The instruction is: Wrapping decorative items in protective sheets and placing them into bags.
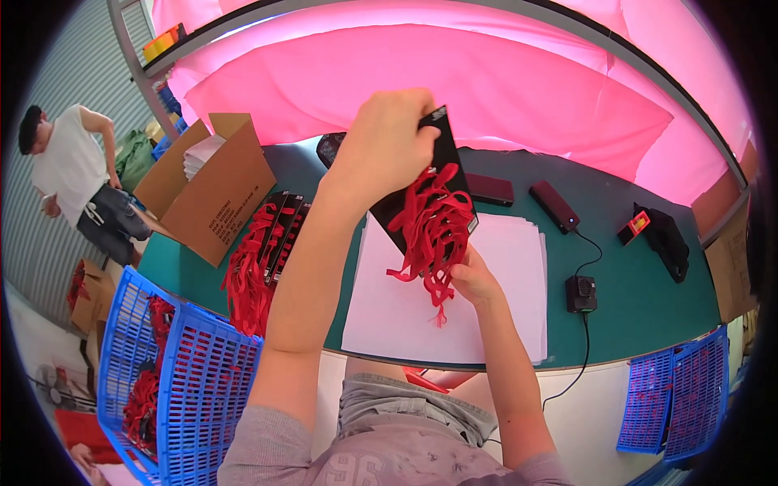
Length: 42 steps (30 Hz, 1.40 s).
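1. Held up over the front middle of the counter (624, 332): a black card (447, 150), tilted, with a loose tangle of red ribbons (433, 223) hanging across its lower part, above white paper sheets (506, 316).
2. Pinched at the card's upper end by the fingers of the left hand (391, 144), with the wrist bent over the top.
3. Curled beside the lower ribbons, apparently touching, the fingers of the right hand (476, 278); gripping or merely steadying, cannot tell.
4. Progress, as a judgement: midway through handling this one card, with ribbons in place but untidy, not lying flat or straight.
5. Laid at the left, beyond the forearm: a ribboned card pile (285, 235), finished or waiting, cannot tell. More red pieces down in the left blue basket (209, 381), and red pieces behind the mesh of the right blue baskets (698, 397), hinting at plenty left over.
6. Around the far left: an open cardboard box (231, 198) with pale contents, and farther off a standing co-worker (73, 166).
7. To the right: a dark slab-shaped device (554, 206) cabled to a small black unit (581, 294), then a black pouch (670, 243).
8. In the way: nothing directly between the two hands; toward the pile, just the left forearm across part of the view.
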Tool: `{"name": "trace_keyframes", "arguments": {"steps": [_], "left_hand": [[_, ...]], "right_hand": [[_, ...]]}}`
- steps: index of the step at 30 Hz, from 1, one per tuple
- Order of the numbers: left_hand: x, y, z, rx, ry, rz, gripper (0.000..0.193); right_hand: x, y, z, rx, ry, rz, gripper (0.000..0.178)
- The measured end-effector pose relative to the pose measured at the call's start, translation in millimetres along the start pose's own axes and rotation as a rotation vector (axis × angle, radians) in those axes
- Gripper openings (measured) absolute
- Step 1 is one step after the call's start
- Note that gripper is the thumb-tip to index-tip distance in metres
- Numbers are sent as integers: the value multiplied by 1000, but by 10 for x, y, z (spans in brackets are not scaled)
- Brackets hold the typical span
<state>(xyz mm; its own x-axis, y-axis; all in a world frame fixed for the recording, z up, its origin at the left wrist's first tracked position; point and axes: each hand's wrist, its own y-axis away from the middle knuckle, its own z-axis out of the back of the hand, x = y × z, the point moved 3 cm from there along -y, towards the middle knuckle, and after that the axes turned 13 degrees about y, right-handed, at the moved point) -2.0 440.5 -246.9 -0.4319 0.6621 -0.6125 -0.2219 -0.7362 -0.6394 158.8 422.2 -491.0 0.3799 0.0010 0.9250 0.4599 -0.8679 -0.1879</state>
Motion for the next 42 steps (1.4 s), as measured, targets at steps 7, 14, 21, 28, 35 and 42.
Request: {"name": "trace_keyframes", "arguments": {"steps": [7, 14, 21, 28, 35, 42], "left_hand": [[-262, -140, -147, 169, -79, -155, 11], [-111, -109, 59, 67, 21, -113, 10], [698, 259, 124, -148, 358, 287, 11], [1544, 1176, -330, -45, 622, 636, 21], [1838, 1803, -606, 48, 413, 856, 29], [2184, 1902, -686, 184, 117, 760, 39]], "right_hand": [[-170, -162, -344, 305, 76, 199, 72], [-70, 135, -147, 361, -188, -161, 52], [238, 439, 237, -119, 214, -257, 9], [777, 647, 483, -101, 826, -566, 12], [472, 630, 628, 54, 1206, -745, 29], [457, 607, 540, 162, 1389, -807, 31]]}}
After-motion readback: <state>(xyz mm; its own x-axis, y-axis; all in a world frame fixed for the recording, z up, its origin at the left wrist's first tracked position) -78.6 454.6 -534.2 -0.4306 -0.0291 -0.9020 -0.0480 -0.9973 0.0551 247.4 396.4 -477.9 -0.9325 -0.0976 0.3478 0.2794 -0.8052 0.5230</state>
